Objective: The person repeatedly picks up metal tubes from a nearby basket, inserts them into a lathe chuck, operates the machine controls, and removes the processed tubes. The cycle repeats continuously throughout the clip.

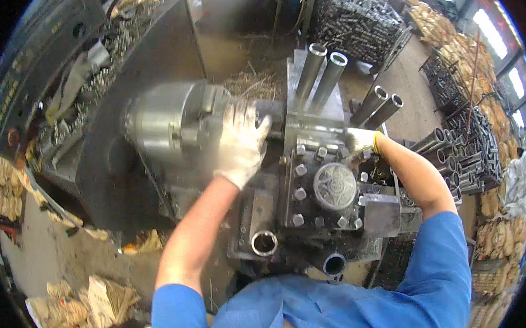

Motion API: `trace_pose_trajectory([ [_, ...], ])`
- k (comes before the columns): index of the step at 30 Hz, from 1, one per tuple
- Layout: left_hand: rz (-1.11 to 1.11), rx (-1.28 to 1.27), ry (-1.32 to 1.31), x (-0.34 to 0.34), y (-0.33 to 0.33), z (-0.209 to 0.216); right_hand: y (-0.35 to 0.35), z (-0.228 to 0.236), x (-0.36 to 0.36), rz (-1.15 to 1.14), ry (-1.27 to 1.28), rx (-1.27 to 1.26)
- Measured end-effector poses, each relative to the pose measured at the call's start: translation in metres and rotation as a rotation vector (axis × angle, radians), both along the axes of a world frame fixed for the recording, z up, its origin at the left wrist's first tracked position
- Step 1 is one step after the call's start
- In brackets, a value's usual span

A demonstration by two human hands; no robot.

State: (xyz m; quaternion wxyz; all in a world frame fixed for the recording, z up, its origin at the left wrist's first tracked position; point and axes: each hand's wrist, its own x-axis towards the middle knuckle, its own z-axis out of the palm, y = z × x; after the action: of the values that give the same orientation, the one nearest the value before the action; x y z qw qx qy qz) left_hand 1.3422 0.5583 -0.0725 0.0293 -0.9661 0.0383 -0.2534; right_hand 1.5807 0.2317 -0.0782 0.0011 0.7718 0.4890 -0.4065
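My left hand (pixel 241 142), in a pale work glove, is raised in front of the lathe chuck (pixel 163 119), beside its jaws. Its fingers stretch upward and the thumb stands apart. Whether it touches the chuck or a part in it I cannot tell. My right hand (pixel 359 141), gloved with a yellow cuff, reaches to the far right side of the bolted tool post (pixel 304 188). Its fingers are partly hidden there, so any grip does not show. A round ribbed cap (pixel 335 186) tops the tool post.
Upright steel tubes stand behind the tool post, one tube (pixel 330 81) among them. Another tube (pixel 264 243) stands near my body. Several tubes (pixel 449 166) lie at the right. A metal crate (pixel 359 20) of small parts is behind; cardboard (pixel 111 302) lies lower left.
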Motion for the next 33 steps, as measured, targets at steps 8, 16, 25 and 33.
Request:
trace_pose_trajectory([
  [8,-0.056,-0.919,0.063,-0.193,-0.020,-0.003,0.003,0.044,-0.073,-0.436,-0.631,0.478],
  [16,-0.015,-1.352,0.347,-0.170,-0.065,-0.031,0.103,0.205,-0.183,0.247,-0.538,1.105],
  [25,0.057,-0.557,0.437,-0.124,-0.006,0.142,0.109,0.204,-0.153,0.160,-0.811,0.461],
  [33,0.222,0.054,-0.139,-0.068,0.110,0.073,0.072,0.111,-0.077,-0.217,-0.833,0.109],
])
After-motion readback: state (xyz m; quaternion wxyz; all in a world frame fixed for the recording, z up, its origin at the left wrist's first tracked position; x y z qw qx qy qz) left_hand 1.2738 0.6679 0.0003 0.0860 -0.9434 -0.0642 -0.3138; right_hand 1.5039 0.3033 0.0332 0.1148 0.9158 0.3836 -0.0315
